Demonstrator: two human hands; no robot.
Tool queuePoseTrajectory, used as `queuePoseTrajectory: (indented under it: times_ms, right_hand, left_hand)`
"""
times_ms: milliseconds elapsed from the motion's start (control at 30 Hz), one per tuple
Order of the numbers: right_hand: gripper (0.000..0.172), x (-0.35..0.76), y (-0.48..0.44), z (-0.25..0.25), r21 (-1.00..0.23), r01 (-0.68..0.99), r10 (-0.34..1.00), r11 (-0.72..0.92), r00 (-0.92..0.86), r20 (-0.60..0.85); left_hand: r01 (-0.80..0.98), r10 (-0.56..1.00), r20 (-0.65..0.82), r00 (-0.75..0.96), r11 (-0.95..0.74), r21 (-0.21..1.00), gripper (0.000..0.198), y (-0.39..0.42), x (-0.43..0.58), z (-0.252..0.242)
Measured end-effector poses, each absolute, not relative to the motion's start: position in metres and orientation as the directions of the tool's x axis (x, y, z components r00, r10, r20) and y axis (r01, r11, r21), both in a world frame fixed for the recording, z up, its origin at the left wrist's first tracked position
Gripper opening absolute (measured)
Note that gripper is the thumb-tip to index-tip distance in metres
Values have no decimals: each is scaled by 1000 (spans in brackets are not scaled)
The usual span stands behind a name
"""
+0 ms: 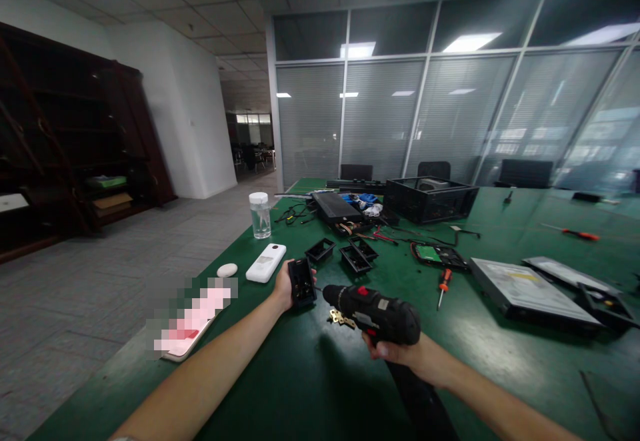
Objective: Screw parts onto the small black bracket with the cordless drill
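My left hand (284,286) is closed around a small black plastic box (302,282), its open side tilted toward me. In my right hand (395,353) is a black cordless drill (380,309) with red marks, gripped by its handle. The drill's nose points left at the box; whether the bit touches it I cannot tell. Beneath the drill's front lies a small heap of brass-coloured metal pieces (341,319). Just beyond my left hand, similar black boxes (321,250) sit on the green table (280,387), two of them close together (356,261).
A lidded clear jar (261,219), a white device (266,263) and a pink phone-like item (200,321) stand left. Behind are a black computer case (431,199) and loose cables (295,214). To the right lie an orange screwdriver (444,286), a hard drive (437,254) and a flat metal drive (530,291).
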State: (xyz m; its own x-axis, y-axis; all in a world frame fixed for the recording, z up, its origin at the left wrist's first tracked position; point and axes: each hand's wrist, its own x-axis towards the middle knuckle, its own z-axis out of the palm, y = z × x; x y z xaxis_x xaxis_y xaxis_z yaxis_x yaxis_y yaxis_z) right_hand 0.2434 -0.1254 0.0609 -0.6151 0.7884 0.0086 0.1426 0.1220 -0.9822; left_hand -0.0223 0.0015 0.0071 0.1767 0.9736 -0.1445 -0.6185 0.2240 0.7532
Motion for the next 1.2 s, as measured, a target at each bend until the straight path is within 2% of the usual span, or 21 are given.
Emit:
queuePoseTrajectory:
  times_ms: [167, 533, 1200]
  right_hand:
    - [37, 240, -131, 71, -978, 140, 804, 157, -593, 44]
    - [29, 240, -131, 69, -976, 182, 822, 118, -570, -7]
    - [29, 237, -132, 67, -990, 109, 815, 94, -580, 14]
  left_hand:
    - [-626, 974, -138, 182, 223, 747, 44, 3, -22, 5]
    - [-644, 972, -147, 182, 231, 730, 44, -1, -21, 11]
    - [-674, 973, -165, 164, 232, 702, 42, -1, -20, 12]
